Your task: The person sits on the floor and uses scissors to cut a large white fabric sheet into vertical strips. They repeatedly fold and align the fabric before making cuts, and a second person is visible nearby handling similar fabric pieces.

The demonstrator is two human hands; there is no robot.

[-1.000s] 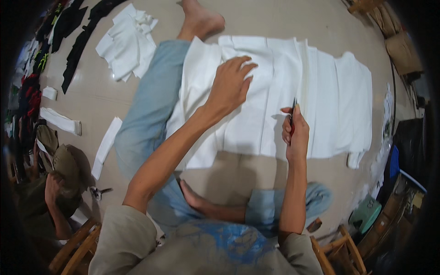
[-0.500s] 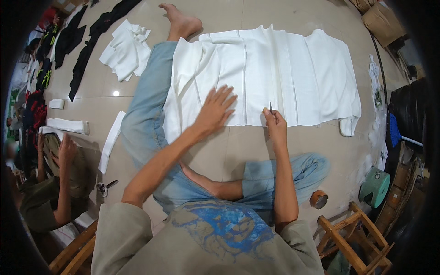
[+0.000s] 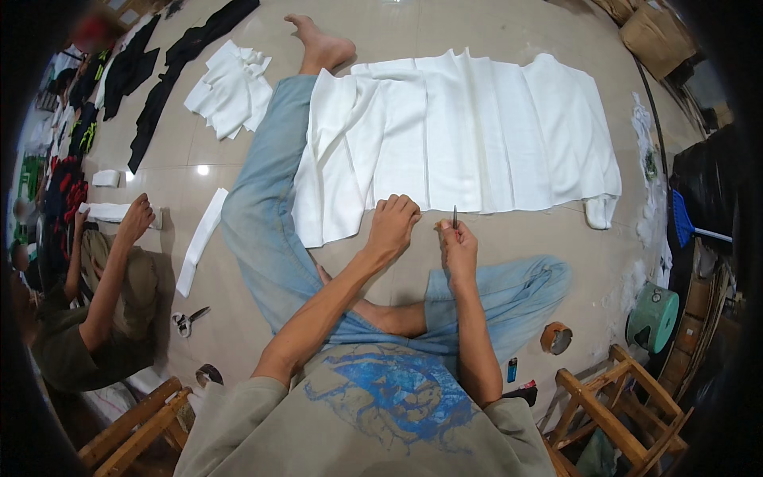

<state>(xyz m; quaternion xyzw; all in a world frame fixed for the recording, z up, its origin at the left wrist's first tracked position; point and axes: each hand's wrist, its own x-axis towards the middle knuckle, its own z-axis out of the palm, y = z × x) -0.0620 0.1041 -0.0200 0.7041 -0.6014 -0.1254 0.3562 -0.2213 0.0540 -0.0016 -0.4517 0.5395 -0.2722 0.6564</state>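
Note:
A wide white cloth (image 3: 449,135) with long parallel folds or seams lies spread on the floor in front of me. My left hand (image 3: 392,228) is at its near edge, fingers bent and drawn together. What those fingers pinch, if anything, is hidden. Just to the right, my right hand (image 3: 458,248) is closed around a small dark pointed tool (image 3: 455,213), its tip upward beside the cloth's near edge. The tool's exact kind is too small to tell. My outstretched left leg borders the cloth's left side.
White cloth pieces (image 3: 230,89), a white strip (image 3: 200,242) and scissors (image 3: 187,319) lie to the left. There another person (image 3: 103,294) handles white fabric. On the right are a tape roll (image 3: 556,338), a lighter (image 3: 512,370), a green round container (image 3: 653,318) and a wooden stool (image 3: 620,405).
My left hand has gone from lying flat on the cloth to its near edge, fingers now curled. My right hand has drawn slightly nearer and leftward with the pointed tool.

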